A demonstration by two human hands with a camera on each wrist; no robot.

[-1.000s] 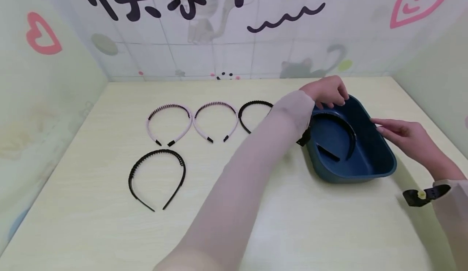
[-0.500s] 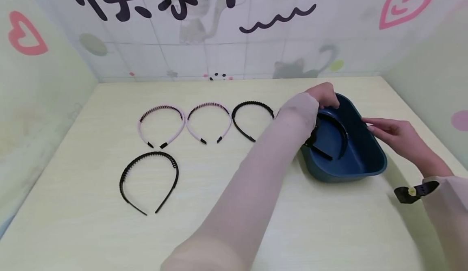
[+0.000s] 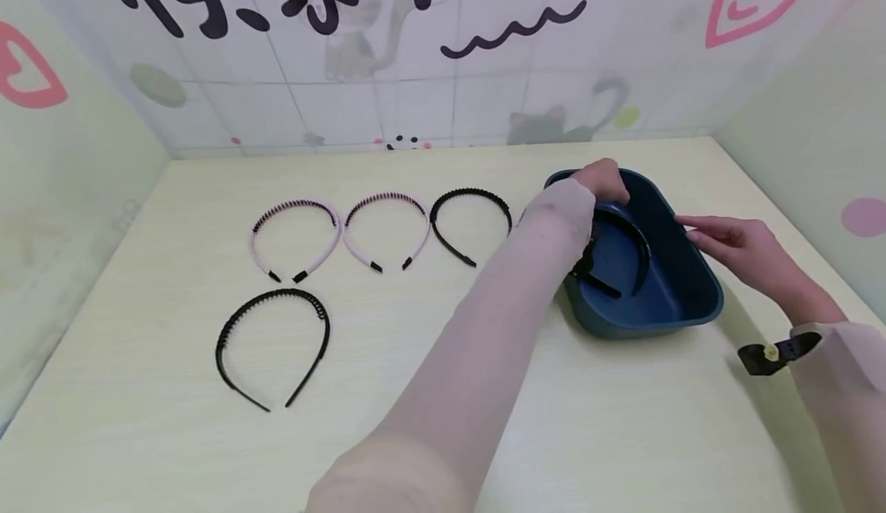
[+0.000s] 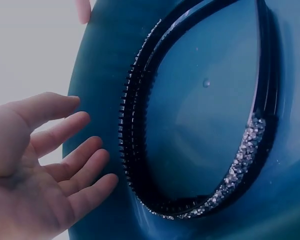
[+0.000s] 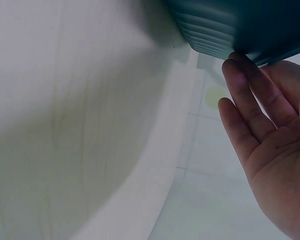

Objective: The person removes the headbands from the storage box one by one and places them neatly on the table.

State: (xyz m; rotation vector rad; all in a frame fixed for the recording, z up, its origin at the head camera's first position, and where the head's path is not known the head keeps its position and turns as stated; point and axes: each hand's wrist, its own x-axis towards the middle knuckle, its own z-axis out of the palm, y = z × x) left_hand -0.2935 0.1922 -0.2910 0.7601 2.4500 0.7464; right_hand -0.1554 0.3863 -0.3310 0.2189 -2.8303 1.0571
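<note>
My left hand (image 3: 605,181) reaches into a blue plastic basin (image 3: 644,328) on the right of the table. Its fingers are loosely bent and hold nothing in the left wrist view. Close to these fingertips lies a black toothed headband (image 4: 240,160) with silver glitter. A second dark band runs alongside; whether it is another headband or a reflection I cannot tell. My right hand (image 3: 737,248) pinches the basin's right rim between thumb and fingers. In the right wrist view its fingertips (image 5: 235,70) touch the outer wall, and the thumb is partly hidden.
Two pink headbands (image 3: 304,271) (image 3: 360,255) and a black headband (image 3: 450,245) lie in a row left of my left forearm. Another black headband (image 3: 321,348) lies nearer, at the left. A printed wall (image 3: 388,98) stands behind the table (image 3: 173,267).
My left hand has sunk lower into the basin, and its fingers are now hidden in the head view. The right hand keeps its place at the rim. The head view has shifted rightward.
</note>
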